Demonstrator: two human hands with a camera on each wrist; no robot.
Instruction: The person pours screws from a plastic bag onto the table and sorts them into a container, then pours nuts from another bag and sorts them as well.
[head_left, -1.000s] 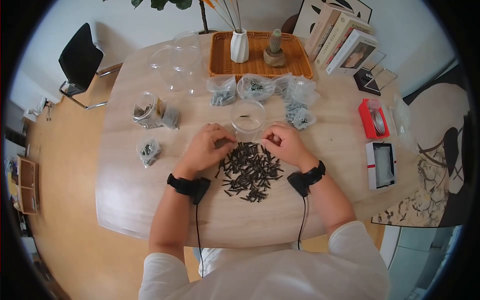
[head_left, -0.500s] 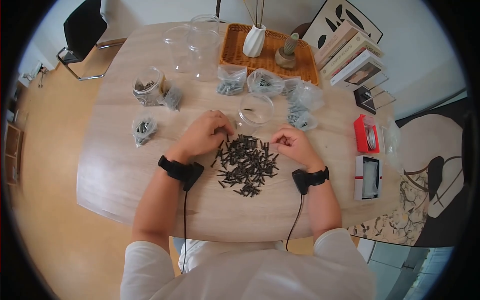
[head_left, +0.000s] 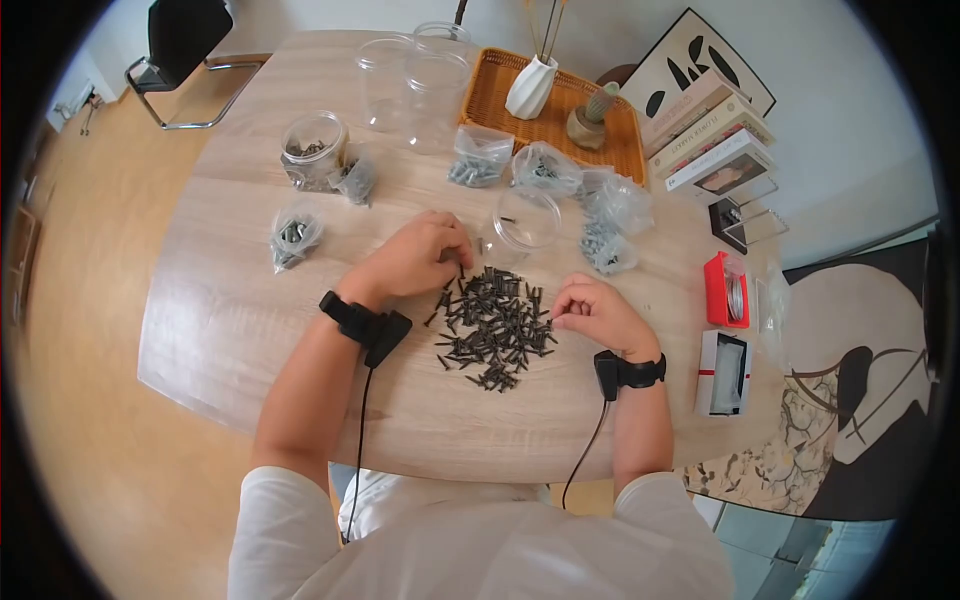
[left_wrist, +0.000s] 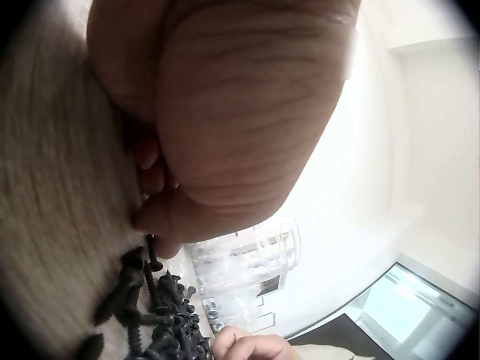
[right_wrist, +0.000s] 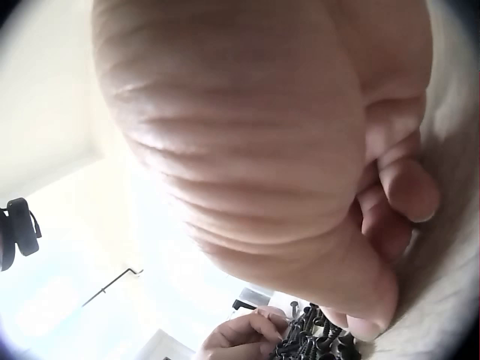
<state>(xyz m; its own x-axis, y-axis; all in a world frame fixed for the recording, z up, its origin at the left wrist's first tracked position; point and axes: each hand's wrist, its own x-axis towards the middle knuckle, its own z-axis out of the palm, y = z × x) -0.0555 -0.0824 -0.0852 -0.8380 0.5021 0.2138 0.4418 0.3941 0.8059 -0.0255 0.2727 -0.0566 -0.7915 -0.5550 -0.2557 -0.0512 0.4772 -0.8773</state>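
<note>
A loose pile of black screws lies on the table between the two hands. At the pile's upper left edge, the left hand pinches a dark screw between thumb and finger, its other fingers curled under. The right hand is at the pile's right edge; its thumb and forefinger pinch at a screw there, mostly hidden by the fingertips. Just beyond the pile stands a clear plastic jar with a single dark screw in it.
Bags of grey hardware stand behind the clear jar. To the left are a filled jar and a small bag. Empty clear jars and a wicker tray are at the back. A red box sits at right.
Both hands have moved from near the jar's front apart to the pile's sides, the right one drawing back along the right edge. The head view has shifted and turned.
</note>
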